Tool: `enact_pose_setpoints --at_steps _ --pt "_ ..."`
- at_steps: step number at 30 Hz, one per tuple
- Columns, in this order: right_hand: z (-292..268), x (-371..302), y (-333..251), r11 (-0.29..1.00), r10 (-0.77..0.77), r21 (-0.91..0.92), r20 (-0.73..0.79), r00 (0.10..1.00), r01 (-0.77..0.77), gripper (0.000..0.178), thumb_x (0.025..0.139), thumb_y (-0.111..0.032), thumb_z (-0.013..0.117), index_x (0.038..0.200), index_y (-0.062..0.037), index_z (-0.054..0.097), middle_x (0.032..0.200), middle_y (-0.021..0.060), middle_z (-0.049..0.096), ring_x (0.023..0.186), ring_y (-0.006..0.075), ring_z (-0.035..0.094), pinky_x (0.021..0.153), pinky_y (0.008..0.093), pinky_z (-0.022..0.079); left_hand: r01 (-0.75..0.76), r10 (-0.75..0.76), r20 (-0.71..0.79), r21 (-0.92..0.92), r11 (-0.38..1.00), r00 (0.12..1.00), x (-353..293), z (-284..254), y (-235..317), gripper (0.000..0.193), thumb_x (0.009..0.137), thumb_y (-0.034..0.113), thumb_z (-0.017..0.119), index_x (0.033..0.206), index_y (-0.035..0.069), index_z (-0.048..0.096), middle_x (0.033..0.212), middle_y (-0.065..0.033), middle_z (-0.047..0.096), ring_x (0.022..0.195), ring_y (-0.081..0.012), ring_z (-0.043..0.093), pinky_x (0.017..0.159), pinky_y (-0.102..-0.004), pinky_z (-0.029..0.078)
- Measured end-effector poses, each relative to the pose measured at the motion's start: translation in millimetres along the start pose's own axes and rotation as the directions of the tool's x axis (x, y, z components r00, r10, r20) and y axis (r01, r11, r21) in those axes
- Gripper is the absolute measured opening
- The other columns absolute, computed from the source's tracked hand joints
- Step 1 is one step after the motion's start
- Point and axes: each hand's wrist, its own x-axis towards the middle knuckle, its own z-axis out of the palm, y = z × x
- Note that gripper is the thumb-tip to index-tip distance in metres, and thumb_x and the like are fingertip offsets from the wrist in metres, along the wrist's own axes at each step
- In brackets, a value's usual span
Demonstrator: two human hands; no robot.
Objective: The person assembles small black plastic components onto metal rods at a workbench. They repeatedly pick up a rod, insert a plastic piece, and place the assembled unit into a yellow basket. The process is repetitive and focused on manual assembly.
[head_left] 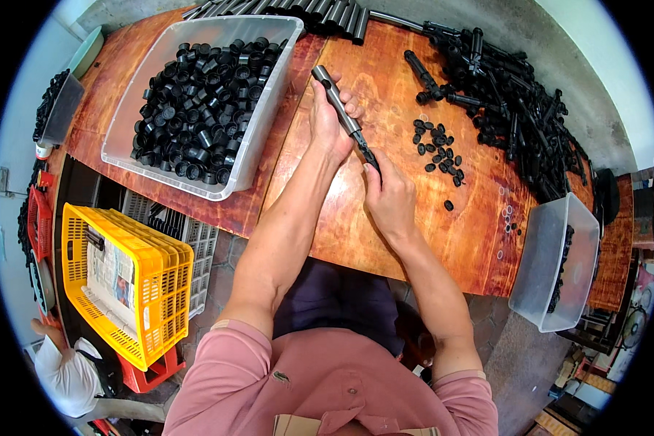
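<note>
My left hand is closed around a shiny grey metal tube, held at a slant over the wooden table. In my right hand is a slim black plastic part, pinched near its lower end. Its upper end meets the tube's lower mouth; how far it sits inside is hidden. Just right of my hands lie several small black oval pieces on the tabletop. Farther right is a heap of long black plastic parts. A clear bin filled with black round caps stands to the left.
More grey tubes lie along the table's far edge. At the right edge stands another clear bin, with thin clear rings near it. A yellow crate with newspaper is below left. Another person is at the lower left.
</note>
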Motion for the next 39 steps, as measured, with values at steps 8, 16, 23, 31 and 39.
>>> enact_pose_setpoints --at_steps 8,16,23,31,39 --pt "2.1 -1.2 1.5 0.995 -0.063 -0.076 -0.031 0.998 0.060 0.029 0.090 -0.007 0.065 0.119 -0.0001 0.063 0.086 0.0202 0.069 0.071 0.0361 0.069 0.059 0.0418 0.054 -0.052 0.053 0.010 -0.029 0.998 0.999 1.2 -4.4 -3.1 0.046 0.104 0.055 0.041 0.113 0.011 0.048 0.072 -0.0008 0.042 0.057 -0.0118 0.040 0.053 -0.0272 0.038" --pt "5.6 -3.0 2.8 0.993 -0.082 -0.093 -0.070 0.994 0.076 0.030 0.090 -0.009 0.066 0.118 -0.0006 0.063 0.087 0.0196 0.070 0.071 0.0349 0.070 0.058 0.0411 0.054 -0.035 0.036 -0.037 0.008 0.999 0.999 -6.0 5.8 -1.6 0.044 0.107 0.052 0.032 0.113 0.012 0.049 0.070 0.0017 0.039 0.055 -0.0097 0.039 0.050 -0.0249 0.037" --pt "4.9 -3.2 1.4 0.982 -0.103 -0.163 -0.054 0.993 0.093 0.030 0.090 -0.010 0.067 0.118 -0.0002 0.063 0.084 0.0177 0.070 0.067 0.0329 0.069 0.055 0.0389 0.053 -0.049 0.049 -0.014 -0.015 0.999 0.999 -7.3 4.9 -1.1 0.045 0.107 0.052 0.033 0.112 0.010 0.048 0.070 0.0010 0.040 0.055 -0.0098 0.039 0.049 -0.0252 0.037" --pt "4.2 -3.6 0.0 0.984 -0.089 -0.159 -0.034 0.995 0.082 0.029 0.090 -0.009 0.066 0.118 -0.0008 0.064 0.084 0.0176 0.069 0.067 0.0328 0.068 0.056 0.0397 0.053 -0.047 0.047 -0.023 -0.006 0.999 0.999 -7.6 4.1 -1.3 0.044 0.107 0.051 0.034 0.111 0.009 0.048 0.069 0.0007 0.040 0.055 -0.0104 0.039 0.049 -0.0256 0.037" --pt "1.2 -3.4 -4.1 0.988 -0.040 -0.147 -0.004 0.999 0.039 0.028 0.093 -0.008 0.063 0.120 -0.0013 0.063 0.086 0.0185 0.069 0.069 0.0339 0.067 0.060 0.0410 0.053 -0.068 0.068 0.010 -0.008 0.998 0.998 -4.6 -0.8 -2.2 0.046 0.106 0.055 0.036 0.110 0.010 0.047 0.070 -0.0009 0.041 0.056 -0.0124 0.039 0.051 -0.0270 0.037"
